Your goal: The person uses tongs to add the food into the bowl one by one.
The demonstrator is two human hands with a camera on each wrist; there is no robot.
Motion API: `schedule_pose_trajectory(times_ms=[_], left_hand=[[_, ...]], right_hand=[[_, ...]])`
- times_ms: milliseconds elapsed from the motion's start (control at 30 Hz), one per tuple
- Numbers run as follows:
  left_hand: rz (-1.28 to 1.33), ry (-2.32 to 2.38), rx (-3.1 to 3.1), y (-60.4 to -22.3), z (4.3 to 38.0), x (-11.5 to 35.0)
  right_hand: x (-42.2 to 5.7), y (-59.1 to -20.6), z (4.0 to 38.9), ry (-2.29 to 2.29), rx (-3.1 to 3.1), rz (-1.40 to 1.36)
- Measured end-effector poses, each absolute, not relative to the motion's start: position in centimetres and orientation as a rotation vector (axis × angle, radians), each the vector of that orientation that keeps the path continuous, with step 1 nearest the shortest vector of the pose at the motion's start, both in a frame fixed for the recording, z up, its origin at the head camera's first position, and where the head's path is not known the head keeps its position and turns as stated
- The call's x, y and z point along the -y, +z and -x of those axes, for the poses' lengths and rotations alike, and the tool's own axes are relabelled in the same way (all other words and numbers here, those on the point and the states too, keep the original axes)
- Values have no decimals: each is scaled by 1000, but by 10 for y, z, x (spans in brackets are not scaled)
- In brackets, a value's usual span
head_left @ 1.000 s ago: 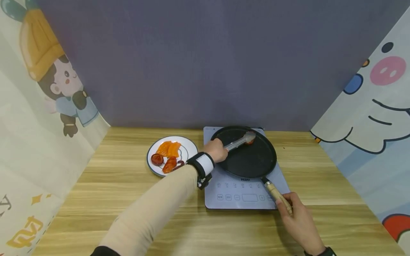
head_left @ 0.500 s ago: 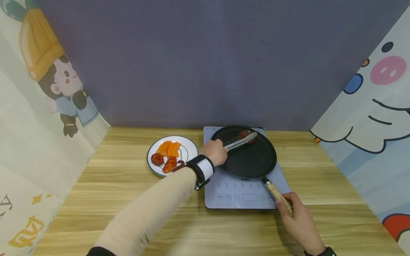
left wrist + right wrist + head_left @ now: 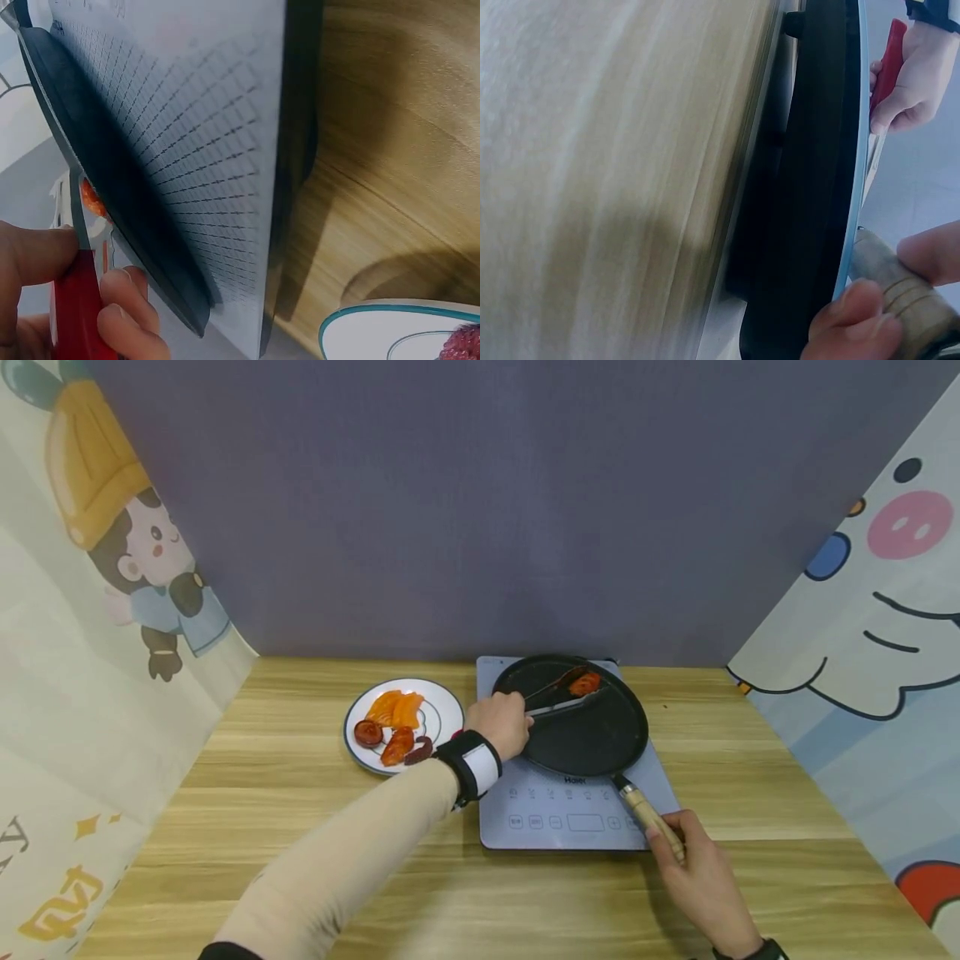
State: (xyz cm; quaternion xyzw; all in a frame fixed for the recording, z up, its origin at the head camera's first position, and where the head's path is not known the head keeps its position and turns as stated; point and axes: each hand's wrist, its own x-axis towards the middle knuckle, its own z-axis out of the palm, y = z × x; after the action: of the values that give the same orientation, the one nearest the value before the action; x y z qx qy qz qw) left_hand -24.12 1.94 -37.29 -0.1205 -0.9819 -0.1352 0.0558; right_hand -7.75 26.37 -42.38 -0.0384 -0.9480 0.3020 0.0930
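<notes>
My left hand (image 3: 498,724) grips the red handle (image 3: 77,311) of metal tongs (image 3: 564,704) over the left side of a flat black pan (image 3: 581,739). The tongs' arms are spread apart, with a glossy orange-red piece of food (image 3: 585,683), like a roasted chicken wing, lying between their tips on the pan. My right hand (image 3: 701,877) holds the pan's wooden handle (image 3: 651,821), thumb on one side and curled fingers on the other. In the right wrist view, the left hand with the red handle shows beyond the pan's edge.
Beneath the pan is a grey induction cooker (image 3: 540,835) on the wooden table (image 3: 420,893). Left of it stands a white plate (image 3: 442,702) with orange slices (image 3: 393,708), a round brown piece (image 3: 368,733), another red-brown piece (image 3: 397,747) and a dark one (image 3: 419,750). A grey wall panel (image 3: 480,510) rises behind.
The tongs, closed together over the food a second ago, have spread apart, uncovering the orange-red piece in the pan. My right hand and the pan have stayed put.
</notes>
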Motion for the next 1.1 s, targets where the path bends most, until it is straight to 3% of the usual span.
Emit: schedule_pose_trajectory(times_ms=[1100], left_hand=[[363,-585,2868,-385,213,35]], right_hand=[[-264,-420,77,897,2851,126]])
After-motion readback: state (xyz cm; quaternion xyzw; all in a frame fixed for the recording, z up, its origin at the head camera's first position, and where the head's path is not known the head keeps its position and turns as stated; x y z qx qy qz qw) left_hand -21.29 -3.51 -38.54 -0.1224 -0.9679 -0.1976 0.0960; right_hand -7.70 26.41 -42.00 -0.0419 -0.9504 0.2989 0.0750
